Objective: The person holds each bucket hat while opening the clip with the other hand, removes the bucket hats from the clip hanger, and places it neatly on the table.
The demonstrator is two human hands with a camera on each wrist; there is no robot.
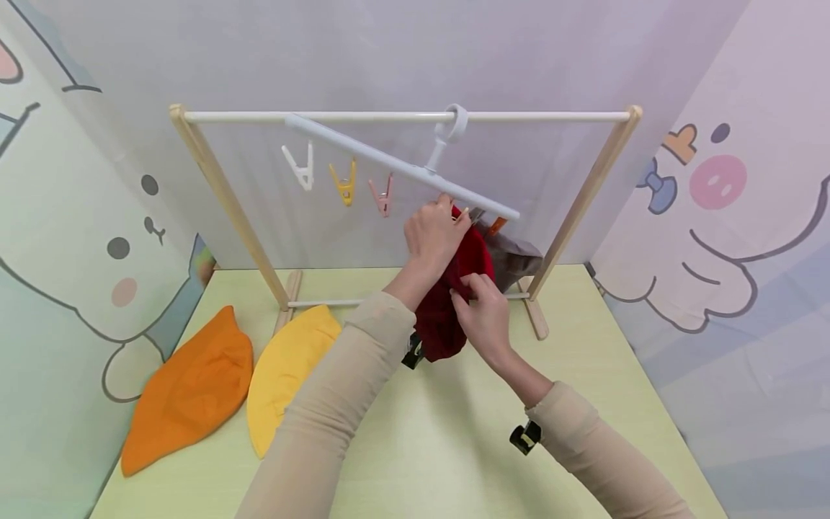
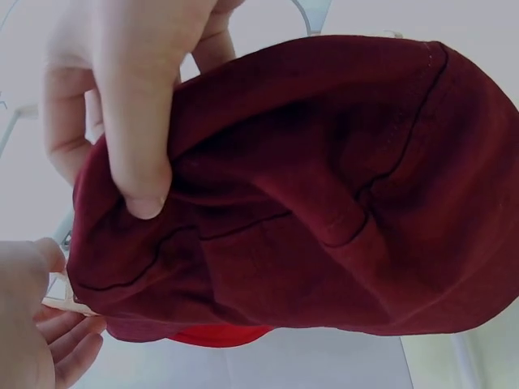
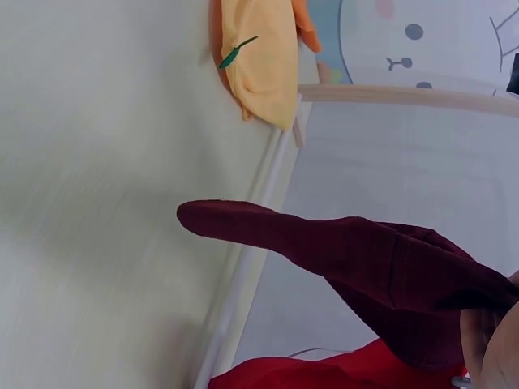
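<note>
Just below the hanger bar, my left hand (image 1: 436,232) pinches a small cream clothespin (image 2: 71,303) at the edge of a dark red hat (image 2: 324,203). My right hand (image 1: 485,311) grips the hat's fabric lower down, its thumb (image 2: 144,182) pressed on the cloth in the left wrist view. The hat hangs under the lower, right end of the tilted white hanger (image 1: 389,160). Right behind it are a bright red hat (image 3: 324,371) and a grey cloth item (image 1: 515,256). An orange clothespin (image 1: 498,225) is at the grey item's top.
White (image 1: 301,167), yellow (image 1: 345,184) and pink clothespins (image 1: 382,196) dangle from the hanger's left half. The hanger hooks over the white rail (image 1: 363,117) of a wooden-sided rack. An orange hat (image 1: 191,393) and a yellow hat (image 1: 292,375) lie at the table's left.
</note>
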